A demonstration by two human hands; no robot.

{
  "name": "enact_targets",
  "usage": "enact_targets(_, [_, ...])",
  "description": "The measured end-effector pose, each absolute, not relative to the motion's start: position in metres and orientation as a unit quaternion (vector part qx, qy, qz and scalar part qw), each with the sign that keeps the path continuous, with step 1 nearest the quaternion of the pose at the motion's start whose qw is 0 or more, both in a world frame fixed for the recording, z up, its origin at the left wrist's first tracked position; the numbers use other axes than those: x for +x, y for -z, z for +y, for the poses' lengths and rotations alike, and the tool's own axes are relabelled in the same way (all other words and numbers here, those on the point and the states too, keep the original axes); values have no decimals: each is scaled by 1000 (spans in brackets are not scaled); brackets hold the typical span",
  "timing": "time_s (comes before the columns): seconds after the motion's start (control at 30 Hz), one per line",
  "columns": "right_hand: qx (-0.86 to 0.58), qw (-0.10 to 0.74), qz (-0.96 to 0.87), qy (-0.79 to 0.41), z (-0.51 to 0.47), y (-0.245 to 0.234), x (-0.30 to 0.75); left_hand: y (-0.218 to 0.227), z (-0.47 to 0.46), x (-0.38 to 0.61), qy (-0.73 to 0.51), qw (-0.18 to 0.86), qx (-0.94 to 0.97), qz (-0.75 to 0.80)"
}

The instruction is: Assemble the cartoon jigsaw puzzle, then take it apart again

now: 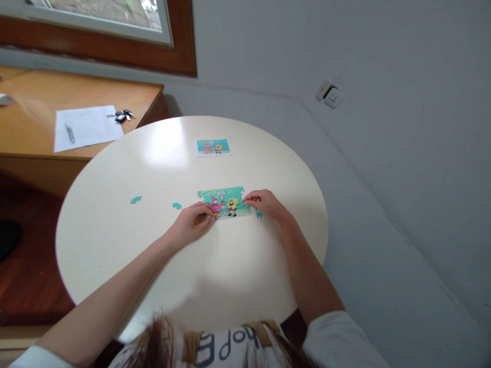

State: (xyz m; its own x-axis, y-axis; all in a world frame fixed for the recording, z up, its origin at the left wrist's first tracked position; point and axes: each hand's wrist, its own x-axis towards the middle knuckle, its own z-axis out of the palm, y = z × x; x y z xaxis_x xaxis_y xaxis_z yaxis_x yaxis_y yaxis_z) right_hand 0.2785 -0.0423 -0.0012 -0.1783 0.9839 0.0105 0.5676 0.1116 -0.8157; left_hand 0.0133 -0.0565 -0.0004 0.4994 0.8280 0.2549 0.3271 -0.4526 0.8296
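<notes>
- Near side: bare stretch of round white table (230, 271) ahead of the torso, forearms reaching in from both sides.
- Left hand (192, 223): fingers curled, thumb close to fingertips, at the near-left part of the puzzle (228, 197). Can't tell if it's pinching the edge or just bracing. Risk: uneven push there could buckle the sheet or pop a joint.
- Right hand (265, 202): thumb and fingertips drawn together at the puzzle's right edge. Can't tell if a piece is between them; too small. Risk: forcing a tab off-angle could bend it or shove the whole sheet left.
- Puzzle location: flat on the table, between the hands. Long axis runs left-right across the person's front, right end slightly farther away. Cartoon figures read upright from the seat: heads away, feet toward the person. Upper side edges look notched.
- Loose piece at right (259, 213): just beside the puzzle, under the right hand's side. Risk: heel of that hand could knock it.
- Loose pieces at left (177, 205): one near the left hand, one farther out; lower risk, though a sleeve sweep could shift them.
- Far: picture card (213, 146), same scene, also upright, long axis left-right too.
</notes>
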Motion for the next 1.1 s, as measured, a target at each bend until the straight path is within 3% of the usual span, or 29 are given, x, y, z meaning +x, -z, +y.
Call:
enact_targets(0.4, [-568, 307, -689, -330, -40, 7, 278, -3, -56, 12, -325, 361, 794, 365])
enact_targets(0.63, [-564, 352, -670, -330, -38, 13, 281, -3, -56, 13, -330, 354, 799, 357])
enact_targets(0.83, [-563, 465, -566, -383, -34, 17, 290, -3, -57, 14, -343, 366, 786, 362])
enact_targets(1.1, [-576, 462, -551, -388, -33, 17, 289, -2, -57, 13, -358, 401, 753, 379])
